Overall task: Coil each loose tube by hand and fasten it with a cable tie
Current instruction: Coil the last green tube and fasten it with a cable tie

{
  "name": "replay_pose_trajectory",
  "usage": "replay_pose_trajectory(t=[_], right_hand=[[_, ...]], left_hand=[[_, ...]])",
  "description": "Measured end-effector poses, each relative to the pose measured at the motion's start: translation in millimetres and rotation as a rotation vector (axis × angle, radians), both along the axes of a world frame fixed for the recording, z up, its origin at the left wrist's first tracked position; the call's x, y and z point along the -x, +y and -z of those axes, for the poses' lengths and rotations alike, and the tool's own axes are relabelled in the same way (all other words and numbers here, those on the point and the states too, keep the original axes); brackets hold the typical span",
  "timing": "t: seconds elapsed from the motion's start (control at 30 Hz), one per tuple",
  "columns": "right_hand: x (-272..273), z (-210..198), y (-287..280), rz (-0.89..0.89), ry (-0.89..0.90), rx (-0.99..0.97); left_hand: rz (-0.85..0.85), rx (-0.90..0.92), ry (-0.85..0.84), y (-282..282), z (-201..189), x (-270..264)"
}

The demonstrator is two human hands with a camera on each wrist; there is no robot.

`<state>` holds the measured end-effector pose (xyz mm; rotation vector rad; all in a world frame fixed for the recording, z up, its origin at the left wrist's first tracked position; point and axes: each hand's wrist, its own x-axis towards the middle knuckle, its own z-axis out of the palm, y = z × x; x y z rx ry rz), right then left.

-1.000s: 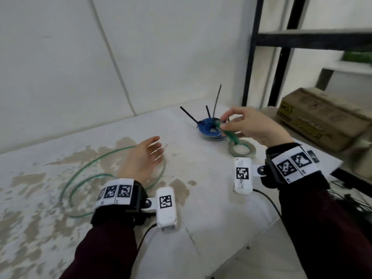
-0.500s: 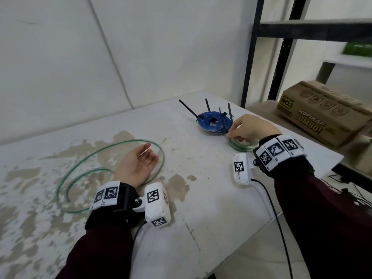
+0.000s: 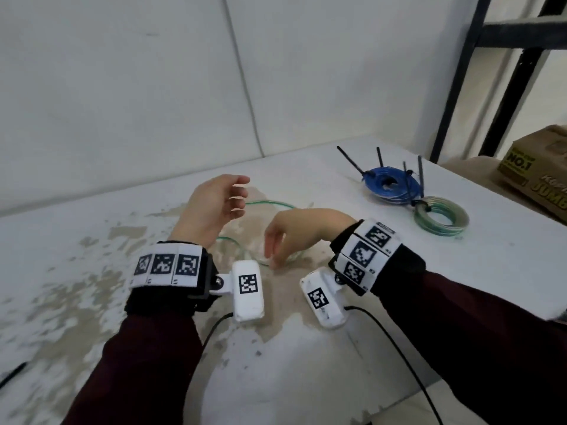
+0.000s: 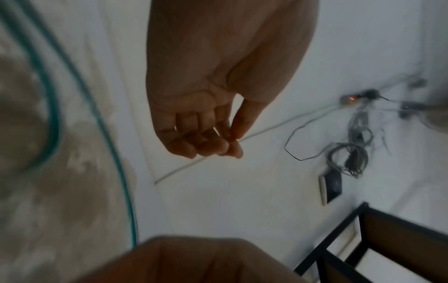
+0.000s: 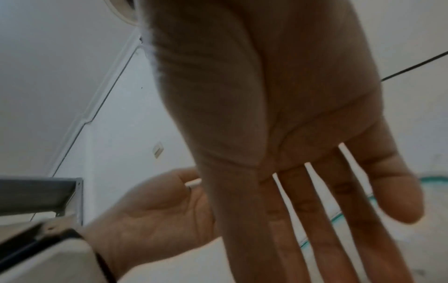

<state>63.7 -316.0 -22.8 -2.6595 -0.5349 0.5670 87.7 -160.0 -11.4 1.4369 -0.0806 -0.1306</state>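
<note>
A loose green tube (image 3: 270, 205) lies in wide loops on the stained white table (image 3: 92, 302), partly hidden behind both hands. My left hand (image 3: 242, 196) hovers above it, fingers loosely curled and holding nothing; the left wrist view shows that hand (image 4: 225, 145) empty, with the tube (image 4: 52, 114) to its left. My right hand (image 3: 273, 256) points its straight fingers down at the tube's near loop; whether they touch it I cannot tell. In the right wrist view the right hand (image 5: 363, 220) is spread, the tube (image 5: 339, 220) beyond it. A blue coil (image 3: 389, 185) with black ties and a tied green-clear coil (image 3: 441, 219) lie at the back right.
A cardboard box (image 3: 540, 179) sits on a lower surface past the table's right edge, beside a black shelf frame (image 3: 454, 87). A thin black strip (image 3: 12, 375) lies at the table's near left. A white wall runs close behind the table.
My right hand let go of the green-clear coil beside the blue one and moved left to the loose tube. My left hand lifted off the table.
</note>
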Motion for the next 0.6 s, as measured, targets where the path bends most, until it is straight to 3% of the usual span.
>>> replay_pose_trajectory(t=[0.1,0.27,0.33,0.43,0.5,0.6], right_hand=[[-12.6,0.3,12.6,0.018,-0.003,0.109],[-21.7,-0.9,31.0,-0.066,0.055,0.266],[-22.7,-6.9,34.5,-0.089,0.033,0.248],[-20.2,-29.2,36.3,-0.037,0.053,-0.107],[-17.1,-45.3,36.8,0.004,0.029,-0.353],[-13.8,-63.5,39.3,0.003,-0.06,-0.525]], left_hand=[[0.072,-0.265,-0.131,21.6,-13.6,5.1],[0.215,-0.547,-0.216,37.7,-32.5,13.9],[0.236,-0.677,-0.259,41.2,-36.4,15.9],[0.302,-0.846,-0.324,48.1,-40.8,19.4],[0.3,-0.758,-0.337,54.3,-45.9,22.1],[0.241,-0.56,-0.375,65.9,-57.6,27.0]])
